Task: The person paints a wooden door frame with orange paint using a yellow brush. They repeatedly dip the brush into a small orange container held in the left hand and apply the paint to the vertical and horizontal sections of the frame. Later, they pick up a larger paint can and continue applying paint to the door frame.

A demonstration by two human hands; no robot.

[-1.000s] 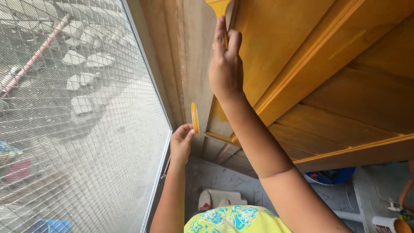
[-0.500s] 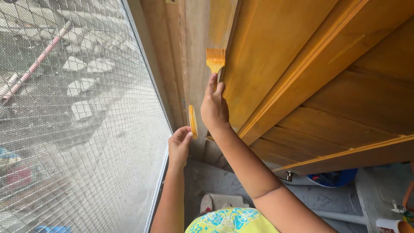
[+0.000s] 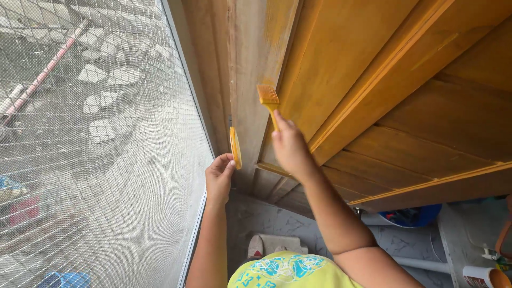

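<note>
Brush: one, small, with orange bristles and an orange handle; bristle end points to 12 o'clock and lies against the edge of the door, directly above the fist that holds it.
Right hand: fingers closed round the brush handle; only the upper handle and the bristles show above the knuckles.
Disc: one, flat, round, orange, seen edge-on; at 9 o'clock from the right hand, close beside it but apart.
Left hand: pinches the lower rim of the disc between thumb and fingertips; the other fingers are curled in. It sits at 7 o'clock from the brush.
Door: one wooden panelled door; its face is orange, while the strip at 9 o'clock from the brush is bare grey-brown wood.
Mesh: one wire screen, filling the view at 9 o'clock from both hands.
Hands: two, both of the same person.
Floor items: a blue tub at 4 o'clock from the brush; a cup further out at 4 o'clock.
</note>
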